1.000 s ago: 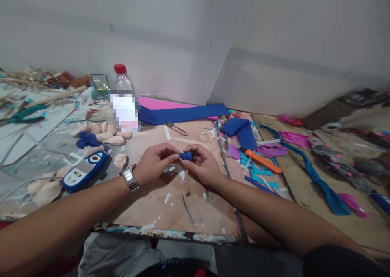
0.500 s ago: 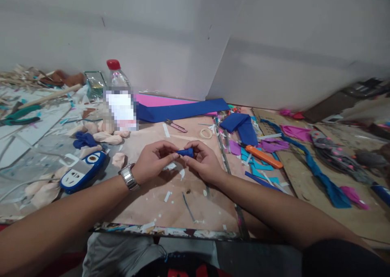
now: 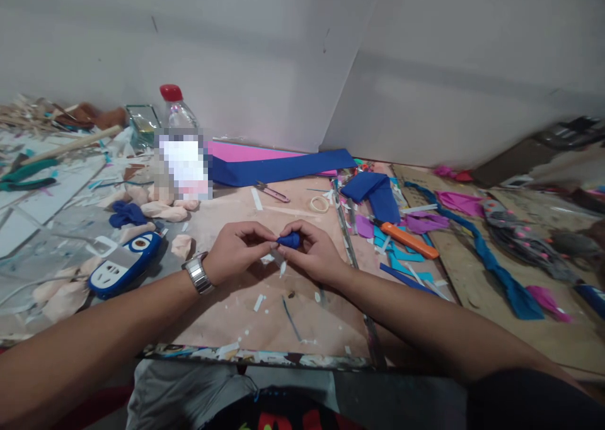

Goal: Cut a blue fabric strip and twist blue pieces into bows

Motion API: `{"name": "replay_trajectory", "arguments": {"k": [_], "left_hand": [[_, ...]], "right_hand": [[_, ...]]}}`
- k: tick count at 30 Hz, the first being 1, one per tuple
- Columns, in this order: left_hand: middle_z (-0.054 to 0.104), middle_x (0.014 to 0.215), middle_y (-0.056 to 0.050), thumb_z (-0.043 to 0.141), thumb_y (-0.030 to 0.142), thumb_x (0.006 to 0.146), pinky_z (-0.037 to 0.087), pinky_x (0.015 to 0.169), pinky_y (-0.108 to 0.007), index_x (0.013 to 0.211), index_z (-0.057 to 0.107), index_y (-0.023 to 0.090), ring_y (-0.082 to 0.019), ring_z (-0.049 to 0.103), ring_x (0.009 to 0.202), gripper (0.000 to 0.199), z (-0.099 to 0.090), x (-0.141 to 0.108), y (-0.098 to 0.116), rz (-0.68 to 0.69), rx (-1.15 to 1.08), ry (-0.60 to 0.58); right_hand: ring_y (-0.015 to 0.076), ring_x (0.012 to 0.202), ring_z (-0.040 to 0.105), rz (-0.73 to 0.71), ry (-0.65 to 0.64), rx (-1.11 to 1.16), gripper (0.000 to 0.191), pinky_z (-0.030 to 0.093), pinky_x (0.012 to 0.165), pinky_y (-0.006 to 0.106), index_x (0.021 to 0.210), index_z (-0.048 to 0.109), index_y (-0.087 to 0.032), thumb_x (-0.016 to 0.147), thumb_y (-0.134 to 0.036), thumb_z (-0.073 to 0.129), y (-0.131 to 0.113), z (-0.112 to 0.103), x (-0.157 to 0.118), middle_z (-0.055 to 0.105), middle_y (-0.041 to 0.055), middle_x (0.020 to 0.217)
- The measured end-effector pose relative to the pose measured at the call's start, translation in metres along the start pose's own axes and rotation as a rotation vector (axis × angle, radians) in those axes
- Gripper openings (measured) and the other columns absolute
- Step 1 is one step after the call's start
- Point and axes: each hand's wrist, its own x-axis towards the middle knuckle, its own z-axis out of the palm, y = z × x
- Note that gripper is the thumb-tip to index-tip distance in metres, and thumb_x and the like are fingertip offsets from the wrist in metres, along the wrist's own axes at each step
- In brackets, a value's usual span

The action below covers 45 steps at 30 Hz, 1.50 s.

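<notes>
A small rolled piece of dark blue fabric (image 3: 288,239) is held between my two hands above the middle of the table. My left hand (image 3: 241,247), with a metal watch (image 3: 198,273) at its wrist, pinches the left end of the roll between thumb and fingertips. My right hand (image 3: 314,250) grips its right side, with the fingers curled round it. White scraps lie on the table under my hands. Behind them are thread snips (image 3: 273,191) and a roll of tape (image 3: 319,204).
At left lie a blue power strip (image 3: 125,265), pinkish fabric pieces (image 3: 163,212) and green-handled pliers (image 3: 31,173). A red-capped bottle (image 3: 179,111) stands behind a blurred bright screen (image 3: 185,165). Blue fabric strips (image 3: 283,168) lie at the back, an orange utility knife (image 3: 409,239) at right.
The blue roll has turned in my fingers and now looks shorter and rounder. My hands stay in nearly the same place; the view has shifted slightly.
</notes>
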Motion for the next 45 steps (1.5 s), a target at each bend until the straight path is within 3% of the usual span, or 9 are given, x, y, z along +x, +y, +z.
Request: {"name": "replay_trajectory", "arguments": {"k": [17, 30, 38, 45], "left_hand": [[0.078, 0.085, -0.008, 0.081, 0.035, 0.083, 0.057, 0.071, -0.029, 0.091, 0.078, 0.015, -0.017, 0.071, 0.075, 0.022, 0.0008, -0.0001, -0.0012, 0.017, 0.07, -0.059], [0.078, 0.08, -0.007, 0.082, 0.035, 0.08, 0.059, 0.069, -0.029, 0.085, 0.079, 0.015, -0.018, 0.071, 0.072, 0.021, 0.0022, -0.0002, -0.0004, -0.001, 0.039, -0.006], [0.079, 0.084, -0.007, 0.081, 0.033, 0.083, 0.057, 0.074, -0.028, 0.085, 0.08, 0.016, -0.018, 0.073, 0.077, 0.017, 0.0005, 0.0027, -0.0029, 0.1, 0.051, 0.012], [0.079, 0.083, -0.006, 0.081, 0.032, 0.082, 0.057, 0.073, -0.027, 0.084, 0.08, 0.016, -0.017, 0.073, 0.076, 0.016, 0.0016, 0.0057, -0.005, 0.077, -0.069, 0.0]], "right_hand": [[0.0168, 0.078, 0.063, 0.046, 0.063, -0.071, 0.021, 0.051, 0.072, 0.03, 0.091, 0.07, -0.02, 0.079, -0.033, 0.082, -0.0016, 0.0004, 0.0, 0.07, 0.0025, 0.087], [0.0164, 0.075, 0.064, 0.043, 0.06, -0.068, 0.025, 0.052, 0.07, 0.03, 0.092, 0.07, -0.019, 0.079, -0.037, 0.082, -0.0005, 0.001, -0.0012, 0.07, 0.0026, 0.084], [0.018, 0.077, 0.063, 0.07, 0.082, -0.06, 0.028, 0.052, 0.072, 0.031, 0.094, 0.069, -0.021, 0.078, -0.039, 0.085, -0.0035, -0.0001, -0.0007, 0.069, 0.0026, 0.086], [0.0183, 0.07, 0.065, 0.19, 0.104, 0.022, 0.036, 0.053, 0.065, 0.031, 0.094, 0.067, -0.022, 0.074, -0.044, 0.088, -0.0084, 0.0035, 0.0, 0.071, 0.0022, 0.078]]}}
